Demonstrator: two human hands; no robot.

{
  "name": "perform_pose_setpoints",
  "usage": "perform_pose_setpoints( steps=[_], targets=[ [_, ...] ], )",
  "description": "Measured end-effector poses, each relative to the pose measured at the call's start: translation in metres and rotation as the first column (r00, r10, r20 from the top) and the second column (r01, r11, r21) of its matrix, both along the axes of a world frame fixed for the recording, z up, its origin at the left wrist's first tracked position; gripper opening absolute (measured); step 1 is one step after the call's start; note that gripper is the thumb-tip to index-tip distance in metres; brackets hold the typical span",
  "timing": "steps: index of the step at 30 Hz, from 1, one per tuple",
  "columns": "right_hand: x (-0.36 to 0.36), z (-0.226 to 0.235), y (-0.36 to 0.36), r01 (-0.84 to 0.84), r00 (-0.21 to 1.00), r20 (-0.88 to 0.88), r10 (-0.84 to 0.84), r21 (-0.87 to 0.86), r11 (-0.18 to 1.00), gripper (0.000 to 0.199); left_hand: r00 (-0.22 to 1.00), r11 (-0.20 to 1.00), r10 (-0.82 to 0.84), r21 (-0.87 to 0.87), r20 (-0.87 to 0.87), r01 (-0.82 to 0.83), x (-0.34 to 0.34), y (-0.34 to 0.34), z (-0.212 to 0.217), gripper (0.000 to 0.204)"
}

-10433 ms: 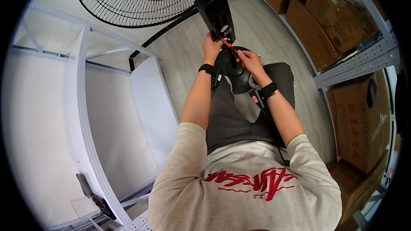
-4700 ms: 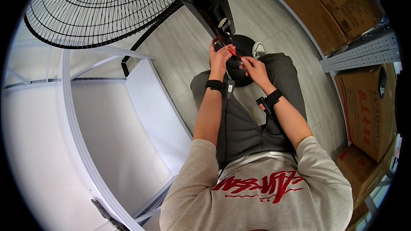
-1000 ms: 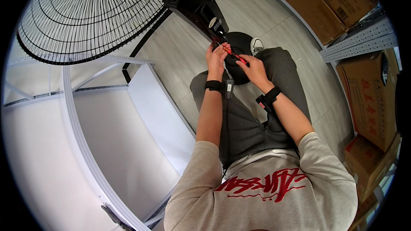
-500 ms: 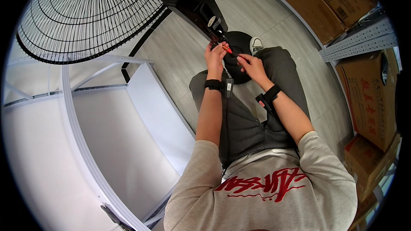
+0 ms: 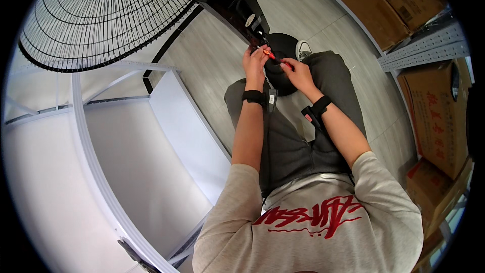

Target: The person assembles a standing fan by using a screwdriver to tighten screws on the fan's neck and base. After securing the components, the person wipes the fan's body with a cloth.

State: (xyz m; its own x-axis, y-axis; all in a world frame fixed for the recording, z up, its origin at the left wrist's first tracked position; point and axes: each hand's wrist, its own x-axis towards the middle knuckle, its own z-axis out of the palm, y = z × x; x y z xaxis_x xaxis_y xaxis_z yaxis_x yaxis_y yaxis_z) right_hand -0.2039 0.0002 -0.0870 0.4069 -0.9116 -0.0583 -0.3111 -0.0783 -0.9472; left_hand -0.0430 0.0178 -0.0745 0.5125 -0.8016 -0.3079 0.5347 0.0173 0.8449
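Observation:
A screwdriver point(image 5: 277, 58) with a red and black handle lies slantwise between my two hands. My right hand point(image 5: 299, 75) is closed round the back of its handle. At its front end, the fingers of my left hand point(image 5: 254, 65) are pinched together, right against the black body of a fan point(image 5: 233, 5). The screwdriver's tip and whatever it meets are hidden by my left fingers and too small to make out. A round black fan base point(image 5: 284, 82) sits on the floor under my hands, between my legs.
The wire grille point(image 5: 101, 25) of the fan fills the upper left. Below it stands a white metal shelf frame point(image 5: 86, 121) with a pale side panel point(image 5: 184, 121). Cardboard boxes point(image 5: 434, 116) rest on a rack point(image 5: 429, 53) at the right. My shoe point(image 5: 303, 50) is beside the base.
My right hand has shifted slightly forward, and more red shows on the screwdriver's handle. The fan's body and grille have moved a little. My left hand stays at the fan's body.

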Motion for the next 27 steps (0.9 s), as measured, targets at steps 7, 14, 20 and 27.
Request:
perform_pose_setpoints(
  steps=[7, 14, 20, 27],
  targets=[
    [0.003, 0.001, 0.001, -0.052, 0.998, -0.022, 0.052, -0.013, 0.999, 0.030, 0.997, 1.000, -0.009, -0.020, -0.082, 0.007, -0.005, -0.001, -0.001, 0.046],
    [0.009, 0.006, 0.001, -0.148, 0.985, -0.069, 0.160, 0.161, 0.976, 0.032, 0.994, 0.995, -0.082, 0.058, -0.071, 0.086, 0.003, 0.007, 0.011, 0.044],
    [0.011, 0.016, -0.014, -0.245, 0.956, -0.085, 0.282, 0.302, 0.921, 0.035, 0.976, 0.975, -0.217, 0.043, -0.029, 0.218, 0.028, 0.011, 0.011, 0.039],
    [0.001, 0.005, -0.015, -0.230, 0.968, -0.041, 0.246, 0.232, 0.945, 0.037, 0.987, 0.993, -0.117, 0.021, -0.112, 0.120, 0.016, 0.007, 0.006, 0.040]
  ],
)
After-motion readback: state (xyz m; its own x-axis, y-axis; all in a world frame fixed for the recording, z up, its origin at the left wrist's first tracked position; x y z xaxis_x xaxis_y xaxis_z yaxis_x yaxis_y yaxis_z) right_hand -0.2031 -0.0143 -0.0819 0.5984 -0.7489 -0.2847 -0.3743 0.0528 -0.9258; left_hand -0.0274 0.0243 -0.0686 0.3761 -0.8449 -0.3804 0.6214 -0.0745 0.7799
